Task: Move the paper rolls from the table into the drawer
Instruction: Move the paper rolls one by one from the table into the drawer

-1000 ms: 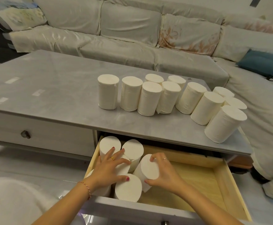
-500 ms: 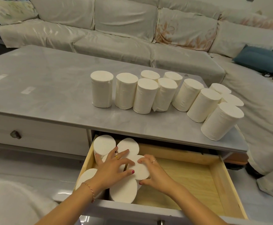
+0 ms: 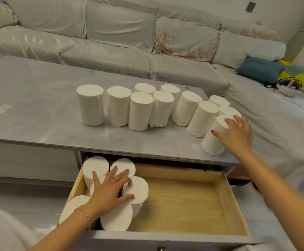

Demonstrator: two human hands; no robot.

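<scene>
Right hand [image 3: 235,133] gone from drawer [image 3: 227,200] to nearest roll [image 3: 213,140] at table [image 3: 39,98] corner, fingers curled over top, grip apparently not closed. Left hand [image 3: 109,189] spread flat on rolls in drawer [image 3: 100,182], holding none.

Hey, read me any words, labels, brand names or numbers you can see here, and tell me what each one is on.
None can be read.
Paper rolls: plain white, no print showing.
Pale strip on the table: blank or too blurred to tell.
Drawer: bare wood inside, no label.
Sofa cushion: a floral pattern only, no lettering.
</scene>
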